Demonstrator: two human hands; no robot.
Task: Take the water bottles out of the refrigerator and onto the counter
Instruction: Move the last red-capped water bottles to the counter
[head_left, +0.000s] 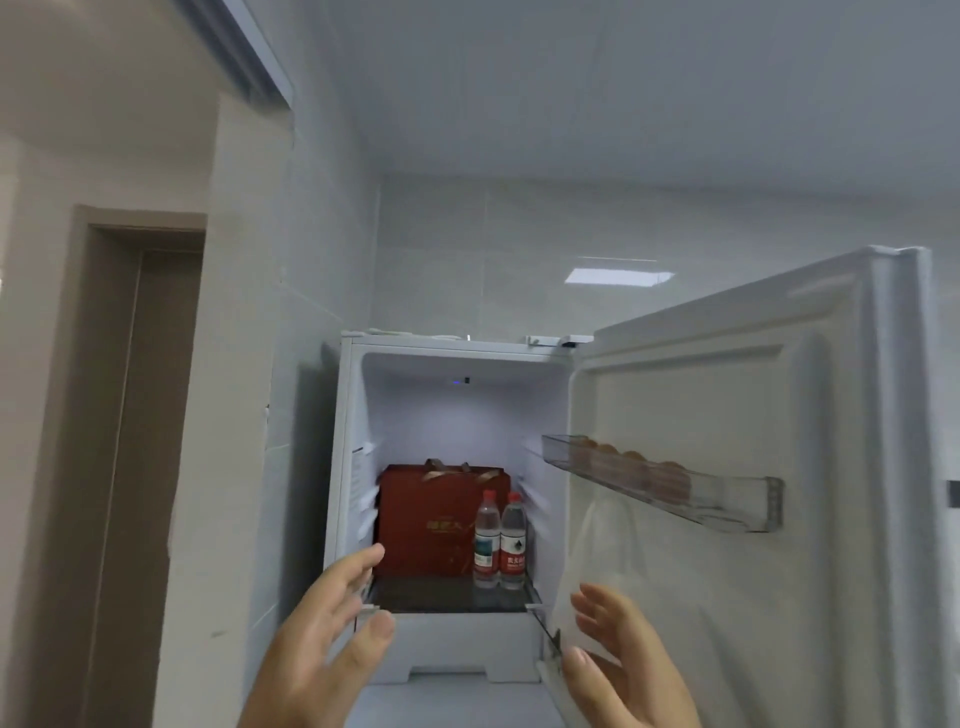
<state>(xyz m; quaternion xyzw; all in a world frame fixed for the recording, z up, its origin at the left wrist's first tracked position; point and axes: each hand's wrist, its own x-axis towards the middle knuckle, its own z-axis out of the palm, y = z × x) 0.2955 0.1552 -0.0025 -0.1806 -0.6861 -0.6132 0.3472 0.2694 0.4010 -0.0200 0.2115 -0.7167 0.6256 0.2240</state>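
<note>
The white refrigerator (347, 467) stands open, its door (753, 571) swung out to the right. On a dark glass shelf (441, 595) inside stand two clear water bottles with red caps, side by side at the right: the left bottle (487, 540) has a green-white label, the right bottle (513, 543) a red one. My left hand (322, 639) is raised in front of the shelf's left end, fingers apart, holding nothing. My right hand (623, 670) is raised below and right of the bottles, near the door's inner edge, also empty with fingers spread.
A red gift bag (426, 519) with ribbon handles fills the shelf behind and left of the bottles. A clear door bin (727, 506) holds several brown eggs. A tiled wall rises behind the refrigerator, and a brown doorway (140, 415) lies at left.
</note>
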